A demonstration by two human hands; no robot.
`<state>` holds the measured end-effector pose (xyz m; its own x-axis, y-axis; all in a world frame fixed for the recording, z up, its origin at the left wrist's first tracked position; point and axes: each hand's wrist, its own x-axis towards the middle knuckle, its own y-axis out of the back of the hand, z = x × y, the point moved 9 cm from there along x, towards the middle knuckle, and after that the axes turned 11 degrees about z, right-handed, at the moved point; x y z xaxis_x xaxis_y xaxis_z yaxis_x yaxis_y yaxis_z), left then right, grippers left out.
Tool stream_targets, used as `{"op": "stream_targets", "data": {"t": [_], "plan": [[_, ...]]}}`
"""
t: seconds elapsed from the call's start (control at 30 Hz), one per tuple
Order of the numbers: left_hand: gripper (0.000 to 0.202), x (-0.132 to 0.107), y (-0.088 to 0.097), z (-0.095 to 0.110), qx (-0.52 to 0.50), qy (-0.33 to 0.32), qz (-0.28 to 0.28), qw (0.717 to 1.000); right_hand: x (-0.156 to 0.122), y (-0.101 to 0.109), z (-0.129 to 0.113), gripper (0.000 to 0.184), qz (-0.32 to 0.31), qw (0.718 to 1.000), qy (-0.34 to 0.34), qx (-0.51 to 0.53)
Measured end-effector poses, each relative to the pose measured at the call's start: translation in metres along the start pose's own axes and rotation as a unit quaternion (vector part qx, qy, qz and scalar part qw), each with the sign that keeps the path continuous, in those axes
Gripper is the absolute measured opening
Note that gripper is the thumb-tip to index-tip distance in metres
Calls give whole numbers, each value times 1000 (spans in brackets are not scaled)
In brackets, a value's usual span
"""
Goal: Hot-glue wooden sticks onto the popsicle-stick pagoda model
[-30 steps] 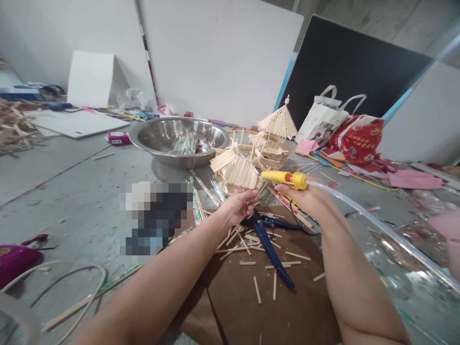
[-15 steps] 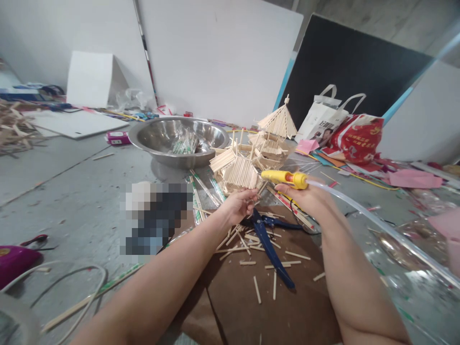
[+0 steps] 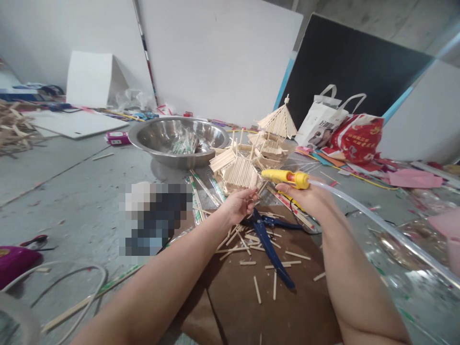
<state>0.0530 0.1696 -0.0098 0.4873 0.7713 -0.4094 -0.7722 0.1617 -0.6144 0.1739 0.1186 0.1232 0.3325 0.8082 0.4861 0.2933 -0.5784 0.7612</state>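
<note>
My left hand (image 3: 237, 205) is curled, its fingertips gripping the lower edge of a small stick-built roof piece (image 3: 240, 173). My right hand (image 3: 308, 197) is closed round a yellow glue gun (image 3: 283, 177) whose nozzle points left at that roof piece. A long clear glue stick (image 3: 377, 223) trails from the gun's back to the right. Behind stands a bigger model pavilion of wooden sticks (image 3: 275, 134).
Blue pliers (image 3: 268, 238) and several cut sticks lie on a brown sheet (image 3: 283, 306) under my hands. A steel bowl (image 3: 178, 139) with wrapped chopsticks sits behind left. Shopping bags (image 3: 345, 129) and coloured paper are at the right, white and black boards lean behind, a magenta tool (image 3: 16, 258) far left.
The glue gun has dropped and shifted slightly toward the roof piece; my left hand stays on it.
</note>
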Motion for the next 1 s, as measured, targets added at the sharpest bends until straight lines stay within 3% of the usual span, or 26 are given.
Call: {"op": "stream_targets", "data": {"t": [0.53, 1.0], "plan": [[15, -3, -3, 1, -11, 3, -17, 1000, -1, 0, -6, 47, -2, 1000, 19, 21], [13, 6, -4, -2, -17, 0, 17, 1000, 0, 2, -2, 41, 0, 1000, 9, -1]]}}
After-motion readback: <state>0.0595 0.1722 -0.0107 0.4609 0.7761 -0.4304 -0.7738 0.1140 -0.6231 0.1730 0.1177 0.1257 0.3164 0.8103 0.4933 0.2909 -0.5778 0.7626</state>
